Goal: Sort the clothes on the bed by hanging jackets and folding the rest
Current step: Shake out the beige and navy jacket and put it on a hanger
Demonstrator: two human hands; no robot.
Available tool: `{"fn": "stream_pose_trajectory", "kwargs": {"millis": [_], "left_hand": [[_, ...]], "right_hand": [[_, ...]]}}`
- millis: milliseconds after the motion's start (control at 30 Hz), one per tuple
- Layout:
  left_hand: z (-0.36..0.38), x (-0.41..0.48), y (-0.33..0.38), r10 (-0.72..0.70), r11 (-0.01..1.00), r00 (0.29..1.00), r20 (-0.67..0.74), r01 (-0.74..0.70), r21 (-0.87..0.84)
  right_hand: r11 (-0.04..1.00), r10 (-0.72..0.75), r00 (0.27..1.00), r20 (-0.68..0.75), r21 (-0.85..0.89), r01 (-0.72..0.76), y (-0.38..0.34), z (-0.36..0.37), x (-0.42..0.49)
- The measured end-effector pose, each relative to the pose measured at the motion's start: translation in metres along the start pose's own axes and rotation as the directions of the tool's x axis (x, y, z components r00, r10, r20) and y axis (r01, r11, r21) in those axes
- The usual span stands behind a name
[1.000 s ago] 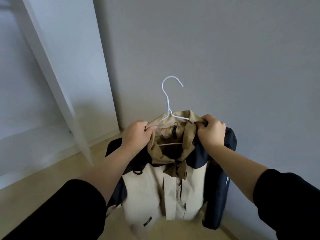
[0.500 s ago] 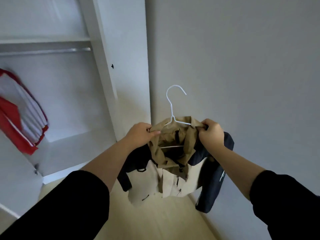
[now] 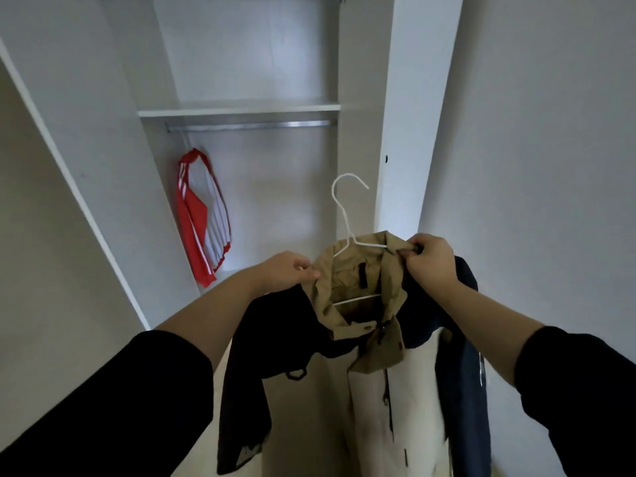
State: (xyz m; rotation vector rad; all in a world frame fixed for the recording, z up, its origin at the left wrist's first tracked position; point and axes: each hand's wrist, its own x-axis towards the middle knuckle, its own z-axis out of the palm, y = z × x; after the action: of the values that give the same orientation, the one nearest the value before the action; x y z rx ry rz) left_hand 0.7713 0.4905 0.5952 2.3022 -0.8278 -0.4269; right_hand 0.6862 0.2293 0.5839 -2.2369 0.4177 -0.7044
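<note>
Hanging step: left hand (image 3: 289,273) and right hand (image 3: 430,261), fingers (image 3: 413,243) pinching the jacket (image 3: 371,339) collar over its hanger (image 3: 344,215) (hook free); next, hook onto rail (image 3: 247,125).

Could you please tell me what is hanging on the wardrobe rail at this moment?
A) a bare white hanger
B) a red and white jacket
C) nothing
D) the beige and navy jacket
B: the red and white jacket hangs from the rail; the left hand and right hand hold the beige and navy jacket, on its hanger, below it.
</note>
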Motion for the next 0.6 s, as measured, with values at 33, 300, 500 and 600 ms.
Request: {"fn": "stream_pose_trajectory", "kwargs": {"millis": [33, 300, 500, 600], "left_hand": [[-0.011, -0.001, -0.012, -0.009, 1.0, 1.0, -0.016, 0.01, 0.028], [-0.082, 0.014, -0.089, -0.102, 0.993, 0.993, -0.065, 0.106, 0.057], [-0.113, 0.07, -0.142, -0.198, 0.973, 0.978, 0.069, 0.205, -0.11], [-0.116, 0.114, -0.172, -0.235, 0.966, 0.971, -0.055, 0.226, -0.129]], "right_hand": [[1.0, -0.006, 1.0, 0.006, 0.014, 0.005, -0.011, 0.017, 0.005], [0.999, -0.03, 0.999, 0.015, 0.024, 0.029, -0.054, 0.115, 0.064], [0.997, -0.068, 0.997, 0.04, 0.027, 0.067, -0.045, 0.182, 0.143], [0.99, -0.131, 0.987, 0.095, -0.035, 0.134, -0.031, 0.222, 0.204]]}}
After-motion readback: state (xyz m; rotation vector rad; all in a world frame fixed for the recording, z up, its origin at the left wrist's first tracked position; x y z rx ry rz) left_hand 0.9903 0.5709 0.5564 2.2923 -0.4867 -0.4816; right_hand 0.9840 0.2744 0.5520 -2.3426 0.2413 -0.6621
